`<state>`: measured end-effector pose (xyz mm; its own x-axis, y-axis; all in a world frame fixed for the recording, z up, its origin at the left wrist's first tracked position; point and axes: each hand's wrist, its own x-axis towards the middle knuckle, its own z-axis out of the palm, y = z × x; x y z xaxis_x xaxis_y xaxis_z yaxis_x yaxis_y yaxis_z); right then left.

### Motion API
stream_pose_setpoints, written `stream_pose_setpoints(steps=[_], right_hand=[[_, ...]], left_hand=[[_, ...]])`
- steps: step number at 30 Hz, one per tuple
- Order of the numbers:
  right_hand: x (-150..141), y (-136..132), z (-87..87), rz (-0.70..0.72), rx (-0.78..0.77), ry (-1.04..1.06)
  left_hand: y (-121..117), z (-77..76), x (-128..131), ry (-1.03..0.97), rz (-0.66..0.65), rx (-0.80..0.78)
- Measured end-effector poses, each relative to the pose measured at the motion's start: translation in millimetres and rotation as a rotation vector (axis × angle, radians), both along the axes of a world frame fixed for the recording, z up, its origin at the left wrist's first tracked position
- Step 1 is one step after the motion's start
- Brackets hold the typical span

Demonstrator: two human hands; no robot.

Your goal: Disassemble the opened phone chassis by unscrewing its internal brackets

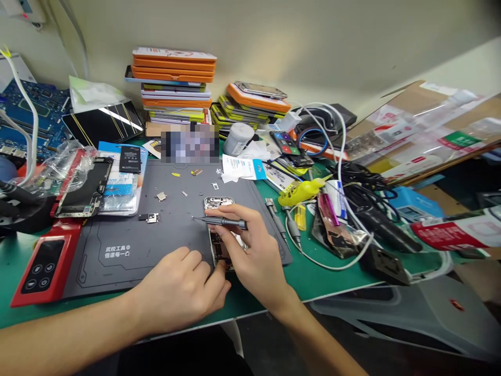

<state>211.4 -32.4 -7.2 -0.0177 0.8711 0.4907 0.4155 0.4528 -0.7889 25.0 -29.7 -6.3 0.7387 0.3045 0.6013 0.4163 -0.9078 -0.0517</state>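
Observation:
My right hand (250, 250) pinches a slim grey screwdriver (223, 221) whose tip points left, just above the grey work mat (129, 245). Under that hand lies an opened phone body (217, 204), its innards showing. My left hand (183, 290) rests curled on the mat with its thumb against the phone's lower left edge, steadying it. Small loose metal parts (150, 217) and screws lie scattered on the mat to the left and behind the phone.
A removed phone screen (84, 187) lies on a red device (43, 263) at left. Stacked orange phone cases (174, 78) stand at the back. Cables (364, 193), a yellow bottle (299, 192), tweezers and packaging crowd the right side of the green table.

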Motion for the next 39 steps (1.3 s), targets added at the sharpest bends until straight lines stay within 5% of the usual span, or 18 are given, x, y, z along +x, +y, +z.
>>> stream_pose_setpoints(steps=[5, 10, 15, 39], right_hand=[[-3, 2, -2.9, -0.009, -0.012, 0.09], [5, -9, -1.4, -0.082, 0.056, 0.414], [22, -23, -11.6, -0.021, -0.176, 0.628], [16, -32, -19.1, -0.036, -0.152, 0.454]], left_hand=[[0, -0.8, -1, -0.009, 0.012, -0.045], [4, 1.1, 0, -0.014, 0.012, -0.142], [6, 1.3, -1, -0.002, 0.007, -0.174], [8, 8.1, 0, 0.042, -0.032, -0.11]])
